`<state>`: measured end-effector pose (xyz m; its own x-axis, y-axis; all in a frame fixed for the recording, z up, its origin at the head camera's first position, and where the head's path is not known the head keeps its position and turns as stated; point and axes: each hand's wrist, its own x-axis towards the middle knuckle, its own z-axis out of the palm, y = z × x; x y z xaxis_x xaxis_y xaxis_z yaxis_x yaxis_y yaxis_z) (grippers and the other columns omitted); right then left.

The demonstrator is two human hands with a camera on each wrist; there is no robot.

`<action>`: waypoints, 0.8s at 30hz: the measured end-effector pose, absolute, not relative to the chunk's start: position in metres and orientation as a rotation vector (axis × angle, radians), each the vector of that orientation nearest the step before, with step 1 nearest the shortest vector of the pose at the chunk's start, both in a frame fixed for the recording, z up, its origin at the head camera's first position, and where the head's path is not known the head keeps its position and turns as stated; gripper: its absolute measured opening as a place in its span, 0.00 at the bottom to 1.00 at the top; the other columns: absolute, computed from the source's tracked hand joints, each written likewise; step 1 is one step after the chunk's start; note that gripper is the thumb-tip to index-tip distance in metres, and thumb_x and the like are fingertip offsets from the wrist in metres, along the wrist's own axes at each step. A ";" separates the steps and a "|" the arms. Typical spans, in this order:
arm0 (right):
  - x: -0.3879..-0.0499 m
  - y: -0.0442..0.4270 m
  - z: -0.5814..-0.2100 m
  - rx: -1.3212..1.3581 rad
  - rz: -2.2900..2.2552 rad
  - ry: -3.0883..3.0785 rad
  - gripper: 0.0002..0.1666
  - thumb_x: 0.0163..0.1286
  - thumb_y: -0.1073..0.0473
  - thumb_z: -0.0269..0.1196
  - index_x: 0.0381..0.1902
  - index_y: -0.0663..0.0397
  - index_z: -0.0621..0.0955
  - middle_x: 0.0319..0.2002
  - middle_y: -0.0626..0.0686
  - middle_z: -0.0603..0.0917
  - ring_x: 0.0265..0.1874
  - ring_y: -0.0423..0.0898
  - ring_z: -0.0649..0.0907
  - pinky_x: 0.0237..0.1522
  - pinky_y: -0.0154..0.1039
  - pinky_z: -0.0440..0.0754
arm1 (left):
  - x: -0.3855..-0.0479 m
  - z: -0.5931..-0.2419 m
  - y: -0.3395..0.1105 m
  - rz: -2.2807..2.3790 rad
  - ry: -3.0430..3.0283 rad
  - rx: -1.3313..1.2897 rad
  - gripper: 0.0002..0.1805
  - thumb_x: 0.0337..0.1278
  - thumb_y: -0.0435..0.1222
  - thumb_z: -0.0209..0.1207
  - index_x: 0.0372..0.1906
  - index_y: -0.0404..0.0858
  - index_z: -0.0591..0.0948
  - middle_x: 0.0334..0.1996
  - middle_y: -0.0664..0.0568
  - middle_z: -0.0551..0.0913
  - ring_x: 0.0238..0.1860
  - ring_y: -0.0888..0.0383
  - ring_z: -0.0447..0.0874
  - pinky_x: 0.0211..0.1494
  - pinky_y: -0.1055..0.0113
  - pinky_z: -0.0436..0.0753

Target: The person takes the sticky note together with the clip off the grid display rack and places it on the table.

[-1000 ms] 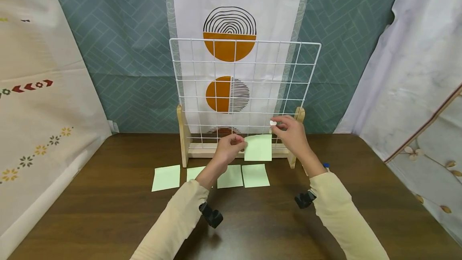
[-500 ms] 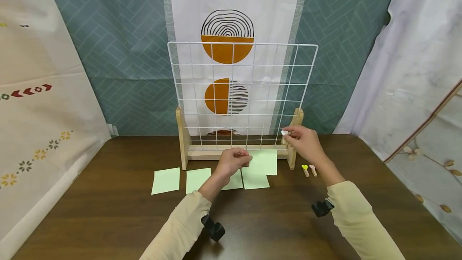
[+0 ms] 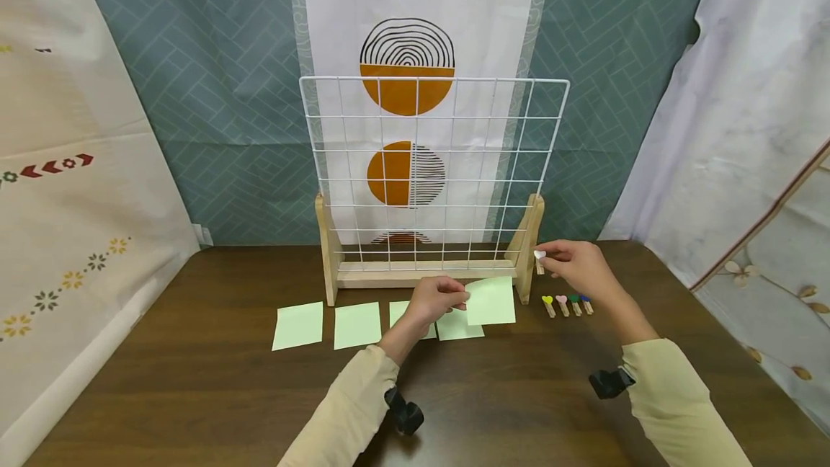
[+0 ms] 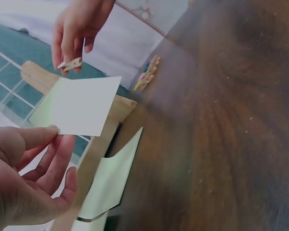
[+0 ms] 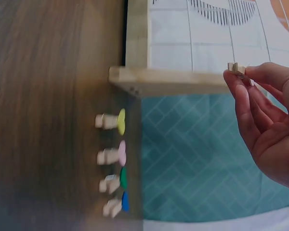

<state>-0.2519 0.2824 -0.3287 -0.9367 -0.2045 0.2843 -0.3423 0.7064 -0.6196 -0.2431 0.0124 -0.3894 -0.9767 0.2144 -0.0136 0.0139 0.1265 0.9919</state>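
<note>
In the head view my left hand (image 3: 436, 303) pinches a pale green sticky note (image 3: 493, 301) by its left edge, thumb on the near face. The note hangs in front of the rack's lower right, partly covering another note (image 3: 459, 328) on the table. My right hand (image 3: 583, 270) pinches a small wooden clothespin (image 5: 236, 69) with a white heart, beside the right wooden foot (image 3: 533, 233) of the white wire grid rack (image 3: 434, 78). The held note and clothespin are apart. The left wrist view shows the note tilted, with the right hand beyond it.
A row of clothespins with yellow (image 3: 548, 306), pink (image 3: 563, 305), green (image 3: 575, 305) and blue (image 3: 586, 305) hearts lies right of the rack. More green notes (image 3: 297, 326) lie in a row before it. Patterned curtains hang behind and at both sides.
Both hands have drawn down and away from the grid, still holding the note and clothespin. The right hand moved rightward, away from the note, uncovering the clothespin row. The left also shifted right.
</note>
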 end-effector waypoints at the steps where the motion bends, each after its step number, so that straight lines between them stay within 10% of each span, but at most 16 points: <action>1: -0.251 0.286 -0.330 0.425 1.045 -2.723 0.17 0.68 0.62 0.63 0.51 0.67 0.82 0.46 0.66 0.83 0.32 0.54 0.86 0.36 0.47 0.83 | -0.244 -0.391 0.015 1.959 2.238 0.236 0.06 0.57 0.29 0.65 0.36 0.28 0.84 0.26 0.51 0.85 0.28 0.57 0.86 0.36 0.64 0.79; 24: -0.254 0.376 -0.370 0.245 1.063 -2.907 0.18 0.68 0.66 0.61 0.50 0.78 0.77 0.46 0.73 0.80 0.30 0.54 0.86 0.31 0.42 0.84 | -0.254 -0.404 0.044 1.692 2.410 0.298 0.03 0.54 0.28 0.65 0.29 0.31 0.83 0.23 0.53 0.78 0.24 0.59 0.77 0.22 0.71 0.69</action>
